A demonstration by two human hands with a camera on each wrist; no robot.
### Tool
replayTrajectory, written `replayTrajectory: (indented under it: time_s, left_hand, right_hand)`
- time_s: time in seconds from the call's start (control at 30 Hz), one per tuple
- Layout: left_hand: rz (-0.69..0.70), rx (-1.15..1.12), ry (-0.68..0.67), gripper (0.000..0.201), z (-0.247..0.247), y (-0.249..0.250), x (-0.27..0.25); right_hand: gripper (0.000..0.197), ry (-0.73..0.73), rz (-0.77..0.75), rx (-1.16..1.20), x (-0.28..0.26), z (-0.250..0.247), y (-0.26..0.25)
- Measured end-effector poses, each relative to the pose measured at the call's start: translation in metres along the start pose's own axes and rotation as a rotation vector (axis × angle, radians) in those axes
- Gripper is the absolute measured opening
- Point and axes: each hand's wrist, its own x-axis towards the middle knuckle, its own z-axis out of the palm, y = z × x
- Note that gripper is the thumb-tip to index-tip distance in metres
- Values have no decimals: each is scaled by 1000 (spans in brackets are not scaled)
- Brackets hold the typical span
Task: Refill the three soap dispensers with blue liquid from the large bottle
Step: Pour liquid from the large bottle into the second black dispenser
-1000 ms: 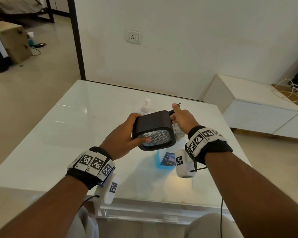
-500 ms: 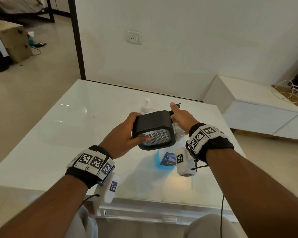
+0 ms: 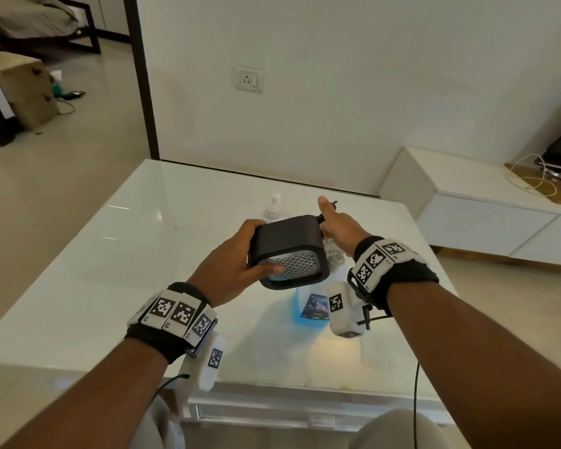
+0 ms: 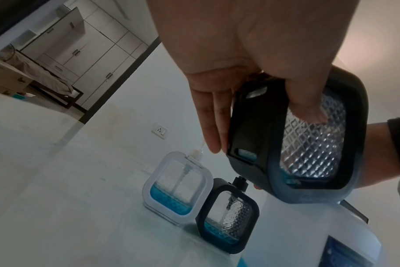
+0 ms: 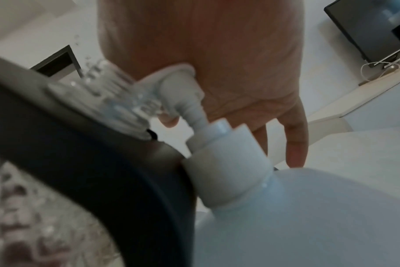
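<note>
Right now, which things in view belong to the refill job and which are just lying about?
Job:
- black dispenser, held tilted by left hand
- large bottle, right hand pressing its pump
- white dispenser and second black dispenser, on the table, each holding some blue liquid

Lying about:
- wall socket
- cardboard box
- white cabinet

You have a black-framed soap dispenser (image 3: 289, 251) with a diamond-patterned clear body tipped on its side, its open neck against the white pump spout (image 5: 171, 79) of the large bottle (image 3: 308, 306) of blue liquid. Two more dispensers stand upright side by side on the tabletop (image 3: 143, 254): a white-framed one (image 4: 177, 187) and a black-framed one (image 4: 227, 218), each holding a low level of blue.
</note>
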Motion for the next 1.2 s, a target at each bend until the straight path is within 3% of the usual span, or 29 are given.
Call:
replayTrajectory:
  time_s: [0.2,0.4,0.63,1.03,1.2]
  left_hand:
    - [-9,3,-7,70,1,-1,-2]
    - [-6,5,-4,70,1,1,-2]
    - [-5,-3,1,71,1,-1,-1]
    - [-2,-24,9,66,2,0,-2]
    - [2,-20,6,68,1,1,-2]
  right_hand:
    - [65,95,-29,-5,1,0,9]
    - [65,128,-39,32,0,2,9]
    - [75,6,-34,-4,-3,-5,2]
    - [67,104,-34,12,-2,1,9]
    - [75,19,-19,-10,-1,-1,2]
